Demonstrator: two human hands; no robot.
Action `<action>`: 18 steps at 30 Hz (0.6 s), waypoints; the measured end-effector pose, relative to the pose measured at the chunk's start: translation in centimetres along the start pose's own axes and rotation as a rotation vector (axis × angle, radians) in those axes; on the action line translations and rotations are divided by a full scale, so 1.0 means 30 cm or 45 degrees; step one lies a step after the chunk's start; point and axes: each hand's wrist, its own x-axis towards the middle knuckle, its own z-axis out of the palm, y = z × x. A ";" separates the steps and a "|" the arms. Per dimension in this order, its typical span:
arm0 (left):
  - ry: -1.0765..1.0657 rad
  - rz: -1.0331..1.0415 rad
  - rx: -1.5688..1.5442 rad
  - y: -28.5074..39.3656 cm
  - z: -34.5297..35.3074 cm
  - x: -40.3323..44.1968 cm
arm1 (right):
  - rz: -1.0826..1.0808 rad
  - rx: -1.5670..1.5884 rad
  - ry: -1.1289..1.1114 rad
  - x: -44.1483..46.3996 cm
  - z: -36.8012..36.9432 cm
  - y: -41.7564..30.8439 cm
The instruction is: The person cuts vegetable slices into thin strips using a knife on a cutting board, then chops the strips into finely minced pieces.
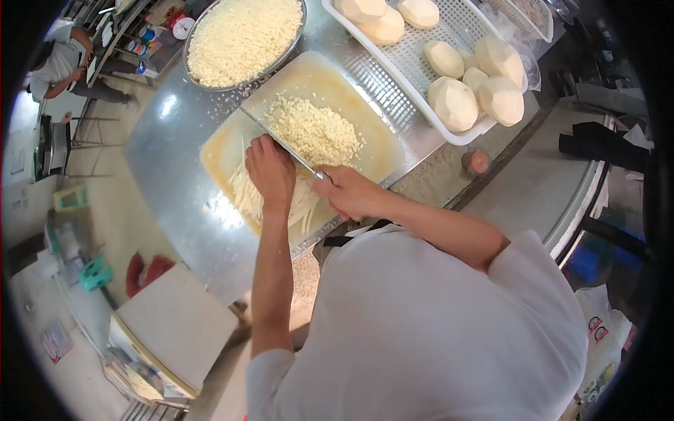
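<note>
My right hand [344, 191] is closed around the handle of a knife [298, 156], whose blade reaches diagonally across a yellowed cutting board [375, 144]. My left hand [271, 168] has its fingers curled close behind the blade, pressing on long pale vegetable strips [303, 207]. More strips spread out beneath and between both hands. On the blade's far side lies a heap of finely diced pale vegetable [316, 130]. Just beyond the board, a metal bowl [304, 31] is piled high with similar diced pieces [242, 38].
At the back right, a white perforated basket [400, 74] holds several peeled root vegetables [453, 104]. The steel table [168, 182] carries scattered bits. Left of it stand a red-rimmed scale [183, 27] and, farther off, another person [63, 67]. A white-topped cabinet [172, 319] is at lower left.
</note>
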 end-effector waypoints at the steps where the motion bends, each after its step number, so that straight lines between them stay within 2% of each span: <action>1: -0.017 0.006 -0.020 -0.001 -0.006 -0.002 | -0.008 -0.021 0.012 0.038 -0.002 0.027; 2: -0.029 0.010 -0.036 -0.006 -0.015 -0.002 | -0.022 -0.044 0.019 0.075 -0.007 0.047; 5: -0.105 -0.161 -0.422 -0.045 -0.059 0.021 | 0.043 -0.056 0.040 0.082 -0.011 0.041; 6: 0.064 -0.069 -0.326 -0.075 -0.057 0.049 | 0.085 -0.055 0.051 0.075 -0.018 0.034; 9: 0.101 0.061 -0.137 -0.203 -0.008 0.106 | 0.129 -0.104 0.101 0.073 -0.034 0.016; 10: -0.055 0.019 -0.180 -0.213 -0.011 0.110 | 0.117 -0.136 0.105 0.054 -0.044 -0.018; 13: -0.259 0.092 -0.424 -0.210 -0.023 0.078 | 0.093 -0.205 0.109 -0.014 -0.084 -0.086; 16: -0.222 0.107 -0.439 -0.190 -0.044 0.076 | 0.030 -0.275 0.074 -0.021 -0.109 -0.085; 18: -0.092 -0.015 -0.437 -0.140 -0.052 0.064 | -0.060 -0.333 0.065 -0.016 -0.119 -0.071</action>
